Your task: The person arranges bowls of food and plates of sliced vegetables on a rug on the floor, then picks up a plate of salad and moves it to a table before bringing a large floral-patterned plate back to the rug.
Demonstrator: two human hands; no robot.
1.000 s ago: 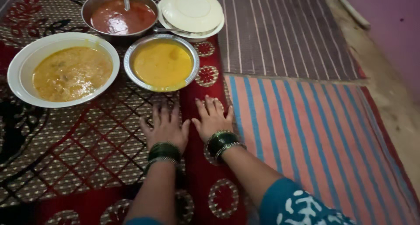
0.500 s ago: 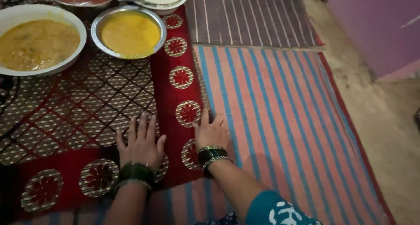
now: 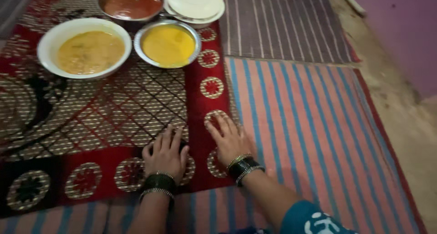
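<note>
Item: red patterned mat (image 3: 200,124), floor-laid, with gold lattice field and a border of round medallions; its near right corner lies over a striped mat (image 3: 309,138) of orange and blue bands. Left hand (image 3: 165,155): palm down, fingers spread and flat on the red mat's near border, gripping nothing; dark green bangles (image 3: 159,183) at the wrist. Right hand (image 3: 231,140): likewise flat and unclenched, fingers splayed along the red mat's right border just beside the striped mat, holding nothing; matching bangles there too. Far left on the red mat: white bowl of yellow-brown curry (image 3: 84,47); just right of it, a steel bowl of smooth yellow dal (image 3: 167,43). Beyond these, a steel pot of red gravy (image 3: 131,4) with a utensil handle standing in it, and a stack of white plates (image 3: 195,4) touching the pot's right side. Far right: a grey-brown striped rug (image 3: 282,24), bare floor, purple wall. Judged step: pressing or smoothing the mat's near corner flat. Any further move would call for light, even pressure, well apart from the full bowls.
</note>
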